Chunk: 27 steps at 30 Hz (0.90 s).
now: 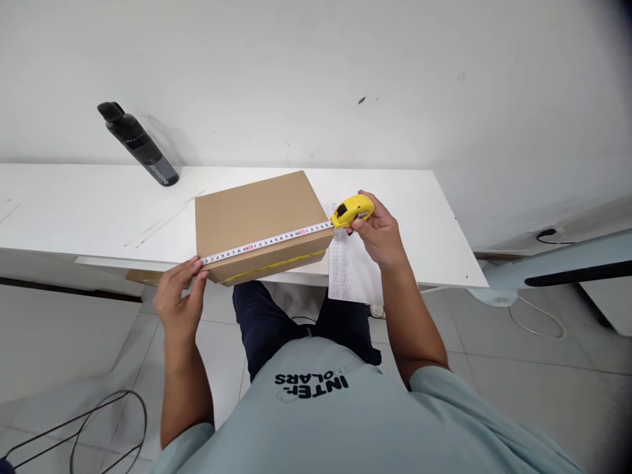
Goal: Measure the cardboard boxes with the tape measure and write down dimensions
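Observation:
A brown cardboard box lies on the white table near its front edge. A white measuring tape blade is stretched along the box's front top edge. My left hand pinches the tape's end against the box's front left corner. My right hand grips the yellow tape measure case just past the box's right corner.
A black bottle stands at the back left of the table against the white wall. A printed paper sheet hangs over the table's front edge under my right hand. Cables lie on the tiled floor at lower left and right.

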### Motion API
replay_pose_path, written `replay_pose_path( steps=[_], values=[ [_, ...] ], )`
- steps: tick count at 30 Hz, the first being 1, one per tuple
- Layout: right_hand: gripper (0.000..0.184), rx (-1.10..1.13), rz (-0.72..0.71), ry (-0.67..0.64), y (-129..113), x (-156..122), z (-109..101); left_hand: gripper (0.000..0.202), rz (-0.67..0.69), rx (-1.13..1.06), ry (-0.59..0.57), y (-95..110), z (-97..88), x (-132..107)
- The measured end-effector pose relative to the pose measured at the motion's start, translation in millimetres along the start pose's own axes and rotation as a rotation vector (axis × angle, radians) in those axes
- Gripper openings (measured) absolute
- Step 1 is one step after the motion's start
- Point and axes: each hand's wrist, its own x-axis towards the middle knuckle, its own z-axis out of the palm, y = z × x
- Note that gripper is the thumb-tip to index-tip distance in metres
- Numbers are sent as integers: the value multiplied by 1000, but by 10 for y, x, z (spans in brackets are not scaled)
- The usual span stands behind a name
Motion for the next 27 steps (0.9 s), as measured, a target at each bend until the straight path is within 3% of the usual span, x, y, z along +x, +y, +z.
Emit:
replay_pose_path(
  steps=[4, 8, 10, 13, 18, 24, 27],
  values=[
    [72, 56, -22, -43, 35, -11, -12, 10, 63, 52, 41, -78, 4, -59],
    [65, 91, -13, -54, -11, -53, -7, 21, 275, 193, 121, -89, -30, -70],
    [62, 90, 1, -53, -84, -124, 17, 28, 349, 249, 146, 46, -67, -56],
    [60, 106, 39, -49, -234, -319, 114, 23, 352, 225, 76, 399, -68, -53],
    [60, 125, 188, -130, -480, -747, 435, 35, 437, -4, -25, 889, 233, -125],
    [63, 146, 360, -295, -560, -1045, 701, 26, 494, -112, -30, 1035, 646, -278],
    [86, 181, 374, -264, -507, -1009, 637, 22, 478, -123, -19, 1021, 685, -360]
  ],
)
